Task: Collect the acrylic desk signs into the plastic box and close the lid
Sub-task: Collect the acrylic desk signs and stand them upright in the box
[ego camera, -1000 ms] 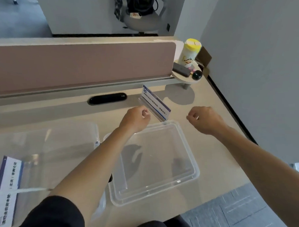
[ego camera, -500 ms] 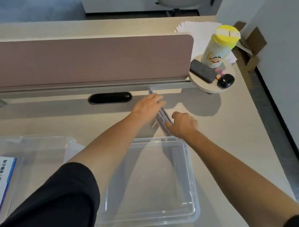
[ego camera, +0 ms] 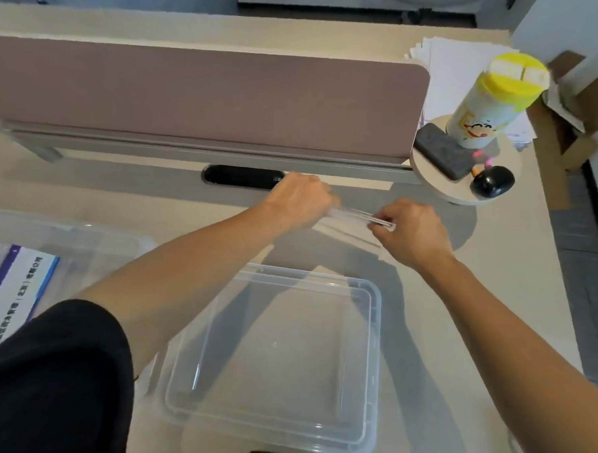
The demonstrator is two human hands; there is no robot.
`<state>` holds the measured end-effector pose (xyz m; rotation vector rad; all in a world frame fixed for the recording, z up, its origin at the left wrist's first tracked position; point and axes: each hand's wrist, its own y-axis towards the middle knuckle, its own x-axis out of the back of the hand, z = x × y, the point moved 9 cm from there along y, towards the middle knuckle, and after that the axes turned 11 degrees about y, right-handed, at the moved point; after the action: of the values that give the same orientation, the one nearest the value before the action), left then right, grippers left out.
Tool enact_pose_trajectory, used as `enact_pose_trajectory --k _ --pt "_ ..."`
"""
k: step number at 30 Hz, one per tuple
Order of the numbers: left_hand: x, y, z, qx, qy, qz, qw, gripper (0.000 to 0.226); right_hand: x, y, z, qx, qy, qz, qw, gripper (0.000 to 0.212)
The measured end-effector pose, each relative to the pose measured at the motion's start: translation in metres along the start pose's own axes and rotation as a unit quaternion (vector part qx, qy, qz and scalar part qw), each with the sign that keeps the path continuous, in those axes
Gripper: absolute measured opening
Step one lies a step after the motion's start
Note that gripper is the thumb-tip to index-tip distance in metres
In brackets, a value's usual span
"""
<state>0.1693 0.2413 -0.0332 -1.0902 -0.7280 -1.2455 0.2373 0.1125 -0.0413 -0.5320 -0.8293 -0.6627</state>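
Observation:
A clear acrylic desk sign (ego camera: 355, 215) is seen edge-on just above the desk, behind the shallow clear plastic lid (ego camera: 374, 291). My left hand (ego camera: 300, 200) grips its left end and my right hand (ego camera: 411, 231) pinches its right end. At the far left stands the clear plastic box (ego camera: 85, 232), partly hidden by my sleeve, with blue-and-white desk signs (ego camera: 16, 286) lying inside it.
A brown divider panel (ego camera: 199, 104) runs along the back, with a black cable slot (ego camera: 242, 175) below it. At the right, a round shelf (ego camera: 514, 169) carries a yellow-capped canister (ego camera: 491, 105), a dark block (ego camera: 445, 155) and a black round object (ego camera: 493, 182). Papers (ego camera: 454, 58) lie behind.
My right hand came in and took the sign's right end. The sign has turned from slanting away to lying crosswise between both hands. My view has shifted closer and more downward.

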Motion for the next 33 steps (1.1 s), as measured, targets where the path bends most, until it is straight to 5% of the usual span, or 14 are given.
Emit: enact_pose_trajectory --k 5,11,14,18,21,23,28,33 --pt "0.035 -0.089 0.013 0.049 -0.127 -0.102 0.985 0.016 0.037 -0.03 0.058 0.07 0.09 -0.057 0.992 0.018" --pt "0.046 -0.232 0.046 0.181 -0.292 -0.161 0.925 0.019 0.017 -0.082 0.169 0.093 0.191 -0.052 0.976 0.024" --pt "0.049 -0.31 0.063 0.24 -0.309 -0.202 0.898 0.024 -0.017 -0.115 0.237 0.108 0.246 -0.021 0.963 0.047" --pt "0.043 -0.407 0.076 0.311 -0.28 -0.241 0.875 0.017 -0.076 -0.158 0.318 0.028 0.435 0.071 0.897 0.033" --pt "0.029 -0.467 0.084 0.343 -0.3 -0.263 0.85 0.015 -0.099 -0.183 0.372 0.019 0.47 0.076 0.879 0.034" --pt "0.013 -0.487 0.091 0.343 -0.4 -0.252 0.812 0.016 -0.104 -0.187 0.392 0.033 0.469 0.07 0.88 0.039" --pt "-0.044 -0.525 0.096 0.27 -0.683 -0.128 0.667 0.061 -0.126 -0.187 0.433 0.069 0.476 0.106 0.87 0.043" --pt "-0.075 -0.536 0.108 0.246 -0.718 -0.084 0.645 0.096 -0.15 -0.162 0.462 0.096 0.497 0.155 0.848 0.046"
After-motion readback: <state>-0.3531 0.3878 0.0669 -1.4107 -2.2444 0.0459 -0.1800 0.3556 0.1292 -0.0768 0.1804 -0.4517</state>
